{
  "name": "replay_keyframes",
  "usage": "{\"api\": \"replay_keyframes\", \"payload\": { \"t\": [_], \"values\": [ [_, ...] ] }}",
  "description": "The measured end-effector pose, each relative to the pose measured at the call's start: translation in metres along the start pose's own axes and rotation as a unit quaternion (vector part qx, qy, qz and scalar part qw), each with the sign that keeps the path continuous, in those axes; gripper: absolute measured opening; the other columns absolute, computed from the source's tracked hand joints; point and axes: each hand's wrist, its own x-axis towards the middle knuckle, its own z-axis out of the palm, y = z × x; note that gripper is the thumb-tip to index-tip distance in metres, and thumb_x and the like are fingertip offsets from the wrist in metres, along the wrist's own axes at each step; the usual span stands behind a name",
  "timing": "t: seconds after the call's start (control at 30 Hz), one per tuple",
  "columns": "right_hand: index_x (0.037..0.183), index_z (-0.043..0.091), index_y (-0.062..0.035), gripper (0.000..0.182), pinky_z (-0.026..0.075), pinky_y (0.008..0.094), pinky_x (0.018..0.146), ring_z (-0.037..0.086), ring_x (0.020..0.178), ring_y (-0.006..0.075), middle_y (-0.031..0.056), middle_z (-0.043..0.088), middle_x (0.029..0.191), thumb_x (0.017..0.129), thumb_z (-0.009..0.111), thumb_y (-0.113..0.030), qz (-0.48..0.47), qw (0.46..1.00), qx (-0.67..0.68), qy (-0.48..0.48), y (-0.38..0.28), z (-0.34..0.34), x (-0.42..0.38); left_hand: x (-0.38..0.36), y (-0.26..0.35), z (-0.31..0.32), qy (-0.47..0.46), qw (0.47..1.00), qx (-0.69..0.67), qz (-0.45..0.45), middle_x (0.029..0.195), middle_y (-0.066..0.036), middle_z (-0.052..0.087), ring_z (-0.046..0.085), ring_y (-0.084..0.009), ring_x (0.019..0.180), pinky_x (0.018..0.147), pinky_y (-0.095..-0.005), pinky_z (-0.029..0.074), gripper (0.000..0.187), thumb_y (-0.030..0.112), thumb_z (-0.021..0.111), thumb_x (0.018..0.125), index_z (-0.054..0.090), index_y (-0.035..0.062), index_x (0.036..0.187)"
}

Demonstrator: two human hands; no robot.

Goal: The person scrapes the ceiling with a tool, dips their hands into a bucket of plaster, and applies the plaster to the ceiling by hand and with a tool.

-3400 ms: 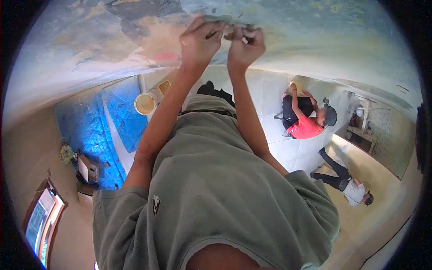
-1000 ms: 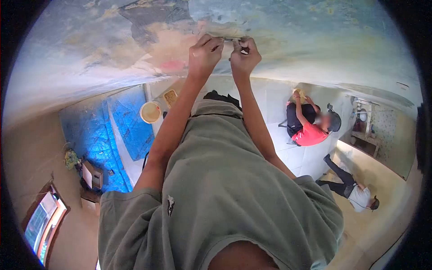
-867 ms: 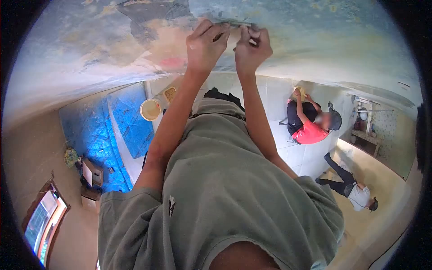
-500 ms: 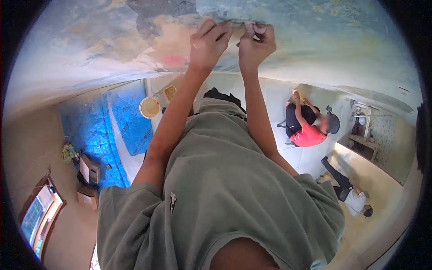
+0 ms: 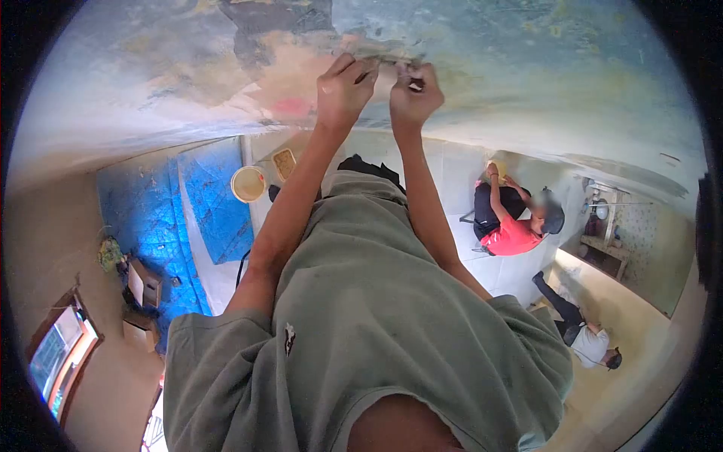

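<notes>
My left hand (image 5: 346,89) and my right hand (image 5: 416,94) are raised side by side against a patchy wall (image 5: 482,45). The fingers of both are curled into a pinch. Between the fingertips runs a thin, dark-edged flat strip (image 5: 386,60), lying close against the wall surface; its exact kind is hard to make out. Pale smears mark the fingers. Around the hands the wall carries grey, peach and bluish-green patches, with a dark grey patch (image 5: 280,26) to the upper left and a pink spot (image 5: 292,105) below my left hand.
On the floor to the left stand a round bucket (image 5: 248,184) and a rectangular tray (image 5: 284,163), beside a blue sheet (image 5: 151,218). Cardboard boxes (image 5: 143,286) sit farther left. A person in red (image 5: 516,218) crouches at the right; another in white (image 5: 590,340) is beyond.
Both my hands have shifted slightly toward my body and to the left, still pinching the strip along the wall. The view has moved a little too.
</notes>
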Motion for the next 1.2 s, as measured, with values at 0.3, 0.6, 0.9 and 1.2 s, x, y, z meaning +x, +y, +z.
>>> {"api": "replay_keyframes", "payload": {
  "t": [0.3,0.6,0.9,1.2],
  "values": [
    [0.071,0.046,-0.0024,0.021,0.040,0.0231,0.051,0.038,0.054,0.0134,0.0091,0.049,0.063,0.079,0.066,-0.001,-0.030,0.999,0.021,-0.013,0.011,0.007,-0.003,-0.004,-0.010,0.000,0.016,1.000,-0.004,-0.020,0.069,-0.005,0.059,0.059,-0.0192,0.056,0.051,-0.0291,0.049,0.012,0.004,0.075,0.068,0.070,0.0059,0.079],
    [0.070,0.042,-0.0032,0.025,0.037,0.0264,0.049,0.034,0.051,0.0225,0.0129,0.046,0.059,0.079,0.065,-0.004,-0.009,0.996,-0.041,-0.076,-0.001,0.017,-0.008,-0.001,-0.014,-0.013,0.009,0.999,-0.009,-0.035,0.067,-0.007,0.058,0.057,-0.0215,0.054,0.051,-0.0301,0.047,0.008,0.003,0.074,0.069,0.069,0.0042,0.075],
    [0.073,0.045,-0.0049,0.021,0.040,0.0278,0.047,0.040,0.047,0.0250,0.0115,0.049,0.058,0.076,0.065,0.001,-0.078,0.994,-0.059,-0.053,-0.023,0.027,-0.006,0.009,-0.009,-0.030,0.049,0.998,-0.013,-0.029,0.065,-0.009,0.056,0.056,-0.0221,0.053,0.050,-0.0299,0.046,0.007,0.003,0.073,0.070,0.069,0.0031,0.076],
    [0.074,0.046,-0.0057,0.023,0.042,0.0333,0.048,0.049,0.048,0.0304,0.0127,0.051,0.059,0.077,0.069,-0.005,-0.100,0.992,-0.022,-0.070,-0.036,0.043,-0.009,0.022,-0.008,-0.051,0.102,0.994,0.037,-0.006,0.060,-0.009,0.053,0.053,-0.0213,0.052,0.048,-0.0306,0.043,0.009,0.006,0.076,0.070,0.067,0.0030,0.069]
  ]
}}
